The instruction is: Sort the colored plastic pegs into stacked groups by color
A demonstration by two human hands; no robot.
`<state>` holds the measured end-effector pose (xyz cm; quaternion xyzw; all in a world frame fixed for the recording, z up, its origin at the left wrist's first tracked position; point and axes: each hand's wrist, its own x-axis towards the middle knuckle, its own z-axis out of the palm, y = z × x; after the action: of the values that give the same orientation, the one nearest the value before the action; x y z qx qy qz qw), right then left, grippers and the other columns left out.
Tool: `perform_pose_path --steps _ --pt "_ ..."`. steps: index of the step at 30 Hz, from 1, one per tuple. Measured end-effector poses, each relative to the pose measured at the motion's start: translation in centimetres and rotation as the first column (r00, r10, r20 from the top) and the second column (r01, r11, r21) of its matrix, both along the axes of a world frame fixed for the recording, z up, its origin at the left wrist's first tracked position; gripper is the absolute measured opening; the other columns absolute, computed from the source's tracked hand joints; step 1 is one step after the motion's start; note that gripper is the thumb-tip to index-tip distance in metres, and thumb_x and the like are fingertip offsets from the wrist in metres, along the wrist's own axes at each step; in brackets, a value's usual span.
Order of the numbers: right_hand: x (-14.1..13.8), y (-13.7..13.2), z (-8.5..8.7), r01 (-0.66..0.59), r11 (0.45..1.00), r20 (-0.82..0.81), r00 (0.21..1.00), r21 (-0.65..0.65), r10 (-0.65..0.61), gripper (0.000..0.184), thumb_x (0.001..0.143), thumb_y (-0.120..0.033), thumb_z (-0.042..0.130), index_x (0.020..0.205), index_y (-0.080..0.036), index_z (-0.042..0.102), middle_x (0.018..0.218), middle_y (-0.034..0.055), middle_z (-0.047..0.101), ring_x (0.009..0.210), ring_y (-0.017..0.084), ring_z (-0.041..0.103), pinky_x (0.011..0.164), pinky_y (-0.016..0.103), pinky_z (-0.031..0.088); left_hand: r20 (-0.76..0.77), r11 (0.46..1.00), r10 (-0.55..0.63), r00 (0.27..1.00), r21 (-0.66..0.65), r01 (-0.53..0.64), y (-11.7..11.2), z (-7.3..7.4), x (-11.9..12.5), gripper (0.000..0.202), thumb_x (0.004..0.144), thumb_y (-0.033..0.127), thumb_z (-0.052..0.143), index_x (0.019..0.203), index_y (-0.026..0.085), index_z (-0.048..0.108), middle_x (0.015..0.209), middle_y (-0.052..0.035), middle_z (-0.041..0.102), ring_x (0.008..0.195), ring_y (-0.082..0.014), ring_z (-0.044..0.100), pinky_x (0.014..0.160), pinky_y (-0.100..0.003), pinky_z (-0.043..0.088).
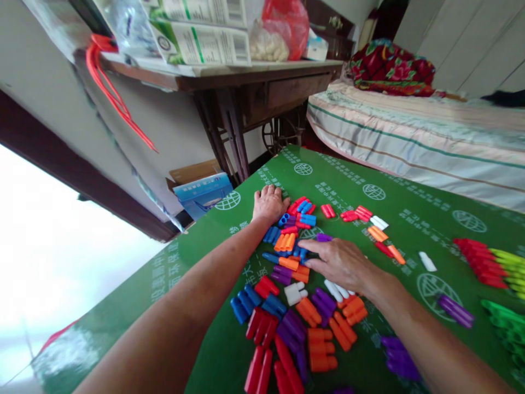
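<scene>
A heap of small plastic caps (293, 298) in red, orange, blue, purple and white lies on a green printed board (394, 205). My left hand (268, 203) reaches to the far edge of the heap, fingers curled over red and blue pieces (301, 210). My right hand (338, 262) lies flat on the middle of the heap, fingers stretched toward the left over orange and blue pieces (287, 243). Nothing shows inside either hand.
Sorted rows of red (479, 262), yellow-green (511, 260) and green pieces (506, 320) lie at the board's right. Loose purple pieces (455, 309) lie nearby. A wooden table (254, 82) with boxes and bags stands beyond, a bed (410, 131) to the right, a blue box (203, 191) on the floor.
</scene>
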<state>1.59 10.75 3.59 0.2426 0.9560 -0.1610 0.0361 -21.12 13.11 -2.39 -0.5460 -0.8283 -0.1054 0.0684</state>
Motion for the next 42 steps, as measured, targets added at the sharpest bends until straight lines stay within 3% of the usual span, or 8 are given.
perform_pose_path --steps 6,13,20,27,30,32,38,42 --pt "2.1 -0.5 0.2 0.063 0.991 0.144 0.986 0.12 -0.08 0.021 0.087 -0.032 0.048 0.098 -0.029 0.065 0.076 0.0016 0.07 0.073 0.02 0.066 0.058 0.025 0.037 0.008 1.0 -0.006 1.0 0.006 0.006 0.0 -0.1 0.1 0.053 0.088 0.05 0.03 0.122 0.016 0.052 0.136 -0.0131 0.048 0.129 -0.0283 0.036 0.103 -0.047 0.03" --pt "3.0 -3.1 0.3 0.08 0.982 0.12 0.988 0.173 -0.101 0.024 0.089 -0.037 0.046 0.104 -0.029 0.062 0.076 0.003 0.07 0.073 0.022 0.066 0.057 0.027 0.036 0.017 1.0 -0.005 1.0 0.01 0.005 0.3 -0.3 0.3 0.051 0.087 0.05 0.03 0.119 0.017 0.053 0.134 -0.0129 0.05 0.128 -0.0288 0.036 0.103 -0.048 0.03" --pt "0.7 -8.8 1.1 -0.06 0.998 0.033 0.998 0.017 0.059 0.026 0.092 -0.038 0.039 0.101 -0.027 0.061 0.078 0.0029 0.072 0.069 0.021 0.067 0.056 0.029 0.038 0.018 1.0 -0.003 1.0 0.019 0.002 0.3 -0.6 0.3 0.051 0.088 0.049 0.029 0.121 0.017 0.052 0.136 -0.0121 0.048 0.128 -0.0274 0.036 0.104 -0.047 0.029" --pt "-0.9 -12.4 0.2 -0.167 0.986 0.093 0.982 0.007 0.165 0.024 0.09 -0.035 0.044 0.098 -0.021 0.061 0.071 0.0062 0.07 0.06 0.02 0.063 0.052 0.028 0.04 0.029 1.0 -0.014 0.999 0.022 0.013 0.2 -0.3 0.3 0.049 0.087 0.049 0.034 0.119 0.017 0.054 0.133 -0.0134 0.05 0.127 -0.029 0.037 0.103 -0.048 0.029" --pt "-0.2 -11.6 0.8 -0.17 0.985 0.069 0.983 -0.022 0.171 0.022 0.09 -0.035 0.045 0.086 -0.023 0.062 0.072 0.0041 0.07 0.064 0.02 0.065 0.055 0.027 0.041 0.03 0.999 -0.019 0.999 0.033 0.018 0.2 -0.2 0.2 0.05 0.087 0.049 0.032 0.118 0.016 0.055 0.133 -0.014 0.05 0.127 -0.0291 0.037 0.103 -0.048 0.028" --pt "0.5 -10.1 1.3 -0.09 0.996 0.078 0.993 -0.006 0.09 0.022 0.09 -0.035 0.045 0.083 -0.023 0.063 0.073 0.0032 0.07 0.067 0.02 0.066 0.057 0.027 0.042 0.029 0.999 -0.018 0.999 0.039 0.017 0.2 -0.1 0.2 0.05 0.088 0.048 0.032 0.118 0.016 0.054 0.134 -0.0143 0.05 0.127 -0.0292 0.037 0.103 -0.048 0.028" --pt "2.4 -3.1 1.5 0.235 0.942 0.176 0.944 0.241 -0.28 0.024 0.091 -0.031 0.043 0.101 -0.024 0.064 0.08 0.007 0.071 0.078 0.024 0.067 0.062 0.03 0.043 0.02 0.999 -0.016 1.0 0.04 0.016 0.2 -0.1 0.1 0.049 0.087 0.047 0.033 0.12 0.015 0.053 0.135 -0.0143 0.049 0.128 -0.0297 0.036 0.103 -0.048 0.028" --pt "2.9 0.5 0.3 0.285 0.915 0.238 0.904 0.285 -0.356 0.028 0.088 -0.03 0.047 0.111 -0.023 0.062 0.091 0.0105 0.071 0.088 0.027 0.066 0.067 0.033 0.044 0.015 0.999 -0.016 1.0 0.039 0.015 0.3 -0.1 0.0 0.048 0.088 0.047 0.033 0.118 0.016 0.054 0.134 -0.0142 0.05 0.128 -0.0293 0.037 0.102 -0.047 0.029"
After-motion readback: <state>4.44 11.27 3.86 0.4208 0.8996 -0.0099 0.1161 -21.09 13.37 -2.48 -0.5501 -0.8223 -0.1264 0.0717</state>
